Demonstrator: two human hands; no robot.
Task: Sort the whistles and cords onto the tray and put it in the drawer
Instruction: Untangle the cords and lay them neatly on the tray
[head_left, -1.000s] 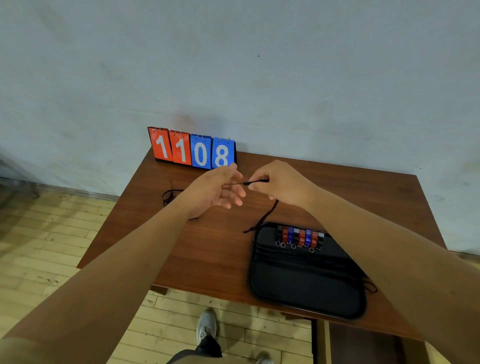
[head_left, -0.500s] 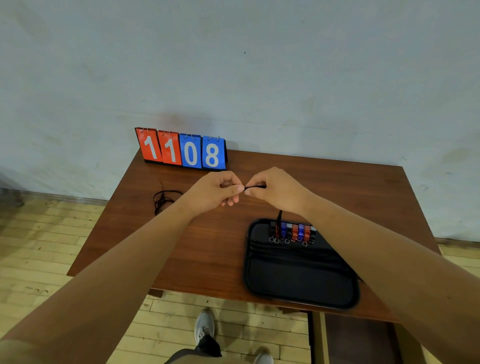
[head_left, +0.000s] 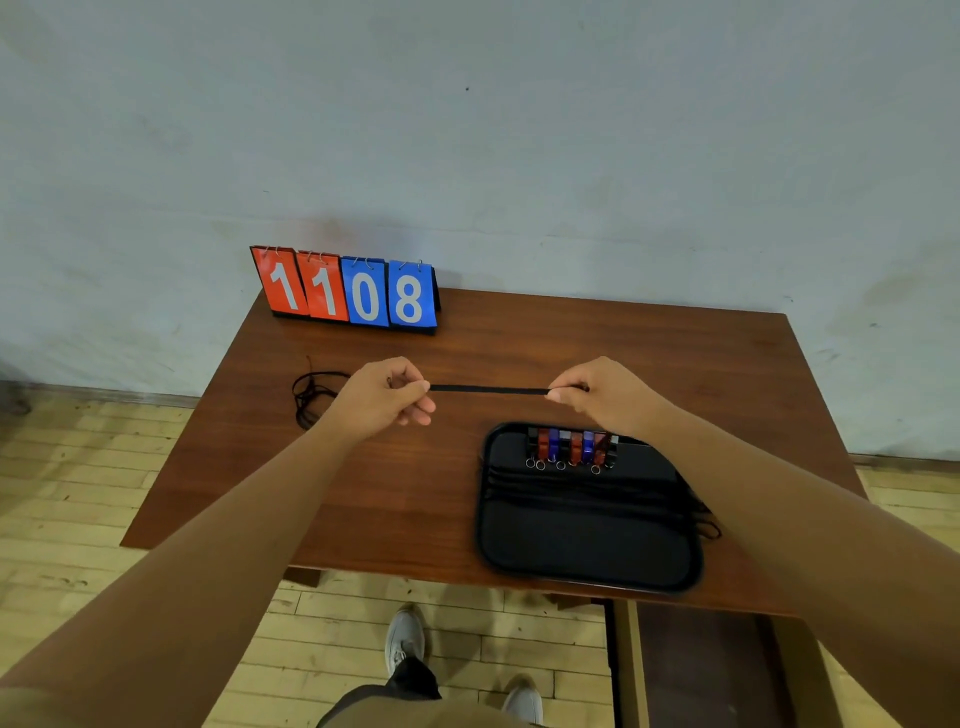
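A tangle of loose cords (head_left: 311, 396) lies on the wooden table (head_left: 675, 364) at far left. The left hand (head_left: 384, 400) pinches one end of a black cord (head_left: 488, 389) and the right hand (head_left: 605, 397) pinches the other. The cord is taut, its long axis running left to right. The black tray (head_left: 587, 556) sits toward the person, just under the right hand, with whistles (head_left: 571, 448) lined along its far edge.

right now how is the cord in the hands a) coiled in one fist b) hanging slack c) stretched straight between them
c: the left hand and right hand each pinch the cord, which runs straight between them.
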